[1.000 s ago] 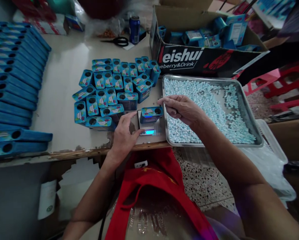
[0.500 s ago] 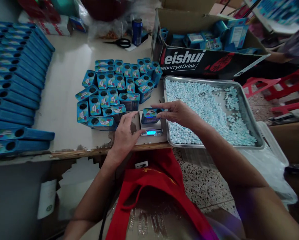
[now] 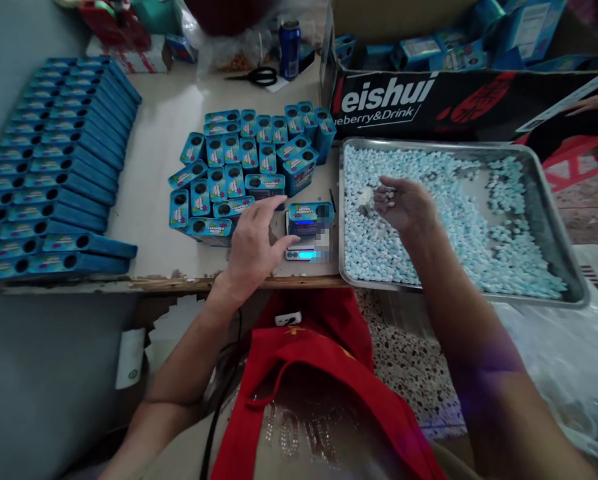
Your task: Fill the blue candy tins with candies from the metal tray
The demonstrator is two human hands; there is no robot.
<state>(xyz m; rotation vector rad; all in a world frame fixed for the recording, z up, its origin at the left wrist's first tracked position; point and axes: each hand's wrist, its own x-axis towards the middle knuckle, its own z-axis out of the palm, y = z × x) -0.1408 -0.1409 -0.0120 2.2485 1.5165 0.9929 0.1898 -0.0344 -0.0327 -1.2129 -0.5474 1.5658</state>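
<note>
A blue candy box (image 3: 309,218) stands on a small digital scale (image 3: 323,239) with a lit display. My left hand (image 3: 255,245) is open to the left of it, thumb and fingers apart, the thumb tip by the scale's left edge. Over the metal tray (image 3: 459,148) my right hand (image 3: 406,207) is palm-up with curled fingers, holding a few small pale candies (image 3: 386,195). Many pale blue and white candies (image 3: 519,260) cover the tray. Several upright blue boxes with round holes on top (image 3: 233,179) stand behind and left of my left hand.
Rows of blue boxes (image 3: 73,160) fill the table's left side. At the back are black scissors (image 3: 261,77) and a blue can (image 3: 289,50). A black carton (image 3: 379,100) holding more boxes stands behind the tray. Another person's hand (image 3: 596,102) shows at the far right.
My right hand has left the box on the scale, moved right over the tray and taken up some candies. My left hand stays by the scale. The view has shifted.
</note>
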